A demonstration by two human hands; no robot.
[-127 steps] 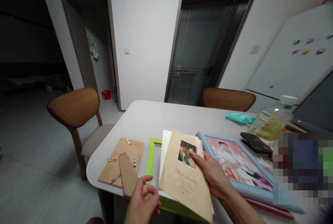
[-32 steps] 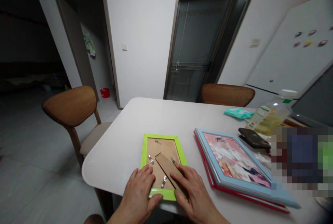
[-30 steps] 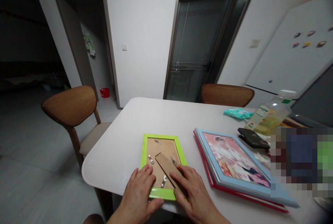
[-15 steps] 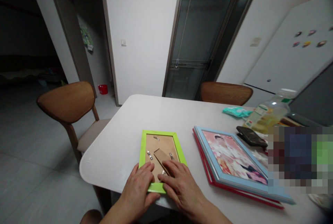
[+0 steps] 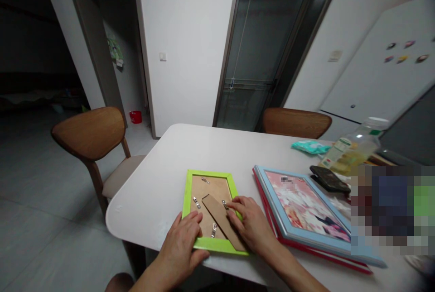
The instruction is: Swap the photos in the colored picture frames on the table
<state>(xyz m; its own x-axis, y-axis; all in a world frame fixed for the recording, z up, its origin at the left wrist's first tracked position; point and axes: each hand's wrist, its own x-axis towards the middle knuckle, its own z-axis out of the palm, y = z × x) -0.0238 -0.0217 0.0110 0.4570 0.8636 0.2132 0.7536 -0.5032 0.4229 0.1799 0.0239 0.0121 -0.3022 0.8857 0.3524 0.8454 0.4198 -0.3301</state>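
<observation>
A lime-green picture frame (image 5: pixel 187 190) lies face down on the white table, its brown backing board (image 5: pixel 217 184) showing. Small metal clips sit along the backing's edges, and a brown stand leg (image 5: pixel 219 215) lies slantwise across it. My left hand (image 5: pixel 180 240) grips the frame's lower left corner, fingers over the backing and thumb along the bottom edge. At the right side, the bent fingertips of my right hand (image 5: pixel 253 222) are closed at the right metal clip (image 5: pixel 224 203). The bottom clip (image 5: pixel 214 230) is uncovered between my hands.
Right of the frame, a light-blue framed photo (image 5: pixel 302 201) rests on a red frame (image 5: pixel 267 203). Beyond lie a dark phone-like object (image 5: pixel 329 179), a teal packet (image 5: pixel 310 147) and a bottle of yellowish liquid (image 5: pixel 355 147). Wooden chairs (image 5: pixel 91 131) stand at the table (image 5: pixel 152 197).
My right hand has moved from the bottom clip up and right to the right clip, uncovering the bottom clip and more of the stand leg. My left hand stays at the lower left corner.
</observation>
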